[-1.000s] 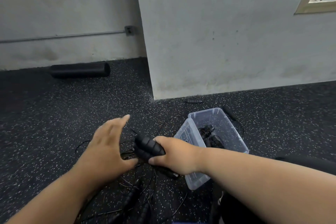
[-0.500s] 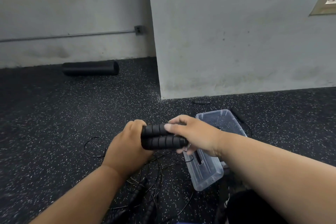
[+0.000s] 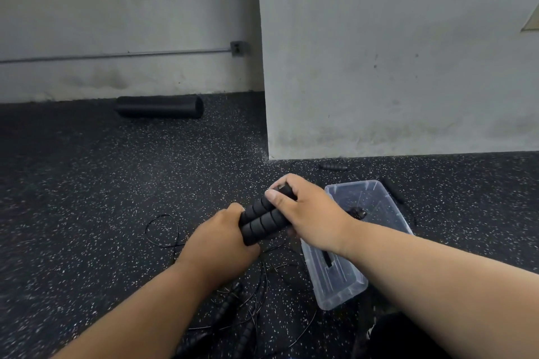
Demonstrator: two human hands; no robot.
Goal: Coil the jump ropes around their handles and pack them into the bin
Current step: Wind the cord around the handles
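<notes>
Speckled rubber floor (image 3: 87,198), my left hand (image 3: 218,242) and right hand (image 3: 312,213) both gripping paired jump-rope handles (image 3: 264,220), clear bin (image 3: 376,213) just beyond my right hand.

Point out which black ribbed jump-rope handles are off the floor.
The pair of black ribbed foam handles, side by side, gripped by left hand and right hand; others lie on the floor.

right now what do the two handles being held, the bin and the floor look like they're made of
The handles: probably matte black foam or soft rubber, with ringed grooves and no shine. The bin: clear, glossy hard plastic; the floor shows through its walls. The floor: likely rubber gym flooring, dull black with white flecks. Both the left hand and right hand grip the handles.
</notes>
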